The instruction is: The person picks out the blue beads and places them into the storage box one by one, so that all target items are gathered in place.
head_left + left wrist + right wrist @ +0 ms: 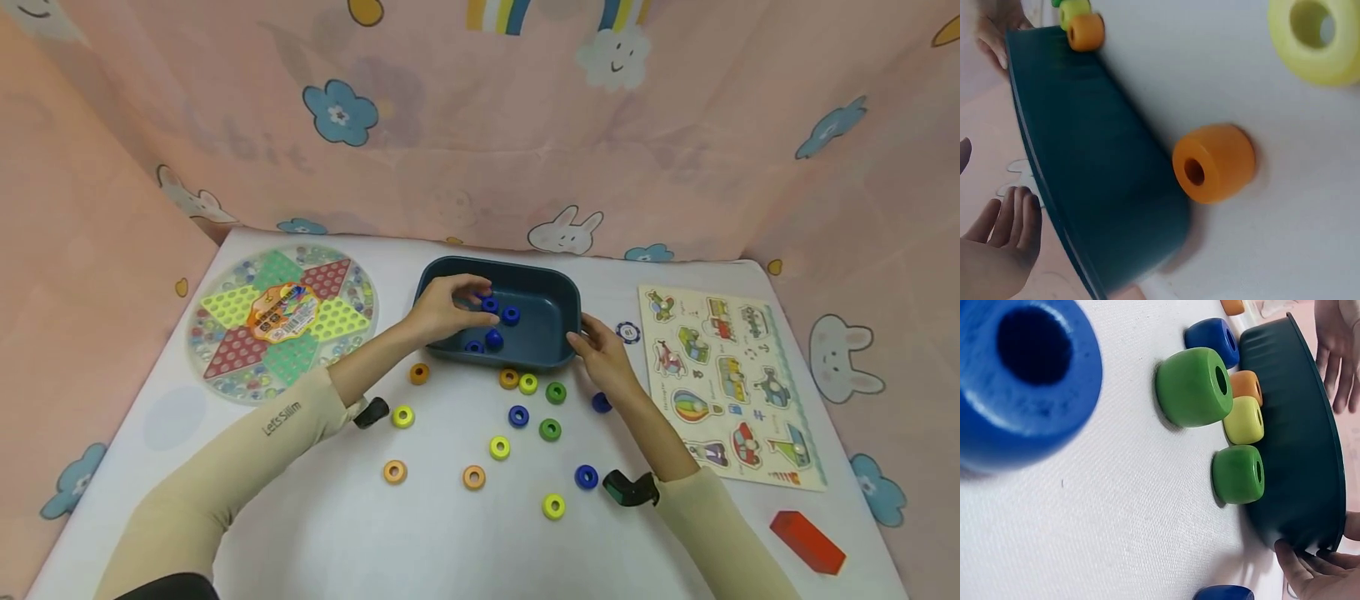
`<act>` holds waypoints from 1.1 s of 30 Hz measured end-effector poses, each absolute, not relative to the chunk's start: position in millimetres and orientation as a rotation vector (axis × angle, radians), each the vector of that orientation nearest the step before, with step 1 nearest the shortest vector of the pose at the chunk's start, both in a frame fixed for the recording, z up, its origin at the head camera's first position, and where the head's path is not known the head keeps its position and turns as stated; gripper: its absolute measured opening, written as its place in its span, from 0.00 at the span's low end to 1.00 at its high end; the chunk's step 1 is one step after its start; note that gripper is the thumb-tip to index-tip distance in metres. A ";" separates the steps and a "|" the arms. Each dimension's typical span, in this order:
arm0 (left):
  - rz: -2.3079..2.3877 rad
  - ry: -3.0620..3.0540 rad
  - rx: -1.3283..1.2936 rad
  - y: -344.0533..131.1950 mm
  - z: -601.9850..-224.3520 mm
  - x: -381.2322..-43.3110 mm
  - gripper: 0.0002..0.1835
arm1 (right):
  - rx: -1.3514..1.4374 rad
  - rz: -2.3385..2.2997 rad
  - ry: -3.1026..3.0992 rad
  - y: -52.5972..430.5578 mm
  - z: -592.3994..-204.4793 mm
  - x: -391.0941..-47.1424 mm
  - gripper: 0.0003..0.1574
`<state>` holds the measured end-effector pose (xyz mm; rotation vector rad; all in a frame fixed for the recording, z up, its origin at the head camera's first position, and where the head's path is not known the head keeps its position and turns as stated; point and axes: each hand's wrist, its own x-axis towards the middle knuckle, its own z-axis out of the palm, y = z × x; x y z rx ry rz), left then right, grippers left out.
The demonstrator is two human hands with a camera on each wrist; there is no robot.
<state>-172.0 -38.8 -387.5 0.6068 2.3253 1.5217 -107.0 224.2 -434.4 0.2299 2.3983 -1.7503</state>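
A dark teal tray (536,287) stands toward the back of the table with several blue beads (511,315) inside. Over its left part is my left hand (442,310), thumb and fingers apart; in the left wrist view that hand (1007,250) has loosely straight fingers, with no bead seen in them. My right hand (606,357) grips the tray's right end. From the right wrist, the hand (1325,575) shows its fingers against the outer wall and its thumb at the rim. Green beads (1194,387) and a yellow bead (1244,420) lie along the tray's front side.
Loose orange beads (474,477), yellow beads (553,507) and blue beads (587,477) are scattered in front of the tray. A round star-patterned game board (277,358) lies left, a picture puzzle board (731,383) right. Nearby are a blue-and-white chip (628,332) and a red block (807,542).
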 end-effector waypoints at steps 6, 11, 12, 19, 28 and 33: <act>1.624 2.223 0.701 -42.1 -384.4 -146.9 0.25 | 0.222 -1.745 2.403 226.4 -433.2 -108.3 0.33; 1.579 2.119 0.807 -35.3 -374.3 -110.0 0.19 | 0.185 -1.763 2.399 229.0 -432.3 -107.8 0.33; 1.557 2.101 0.834 -33.1 -377.4 -103.4 0.19 | 0.180 -1.762 2.400 229.5 -432.2 -107.7 0.33; 1.273 2.221 0.976 -13.8 -428.6 -76.6 0.20 | 0.171 -1.792 2.382 230.6 -433.9 -109.2 0.33; 1.078 2.410 0.983 4.5 -446.0 -71.9 0.20 | 0.192 -1.788 2.364 229.2 -436.8 -108.6 0.34; 1.000 2.419 0.952 4.6 -448.0 -73.9 0.16 | 0.187 -1.792 2.377 229.5 -434.5 -108.0 0.33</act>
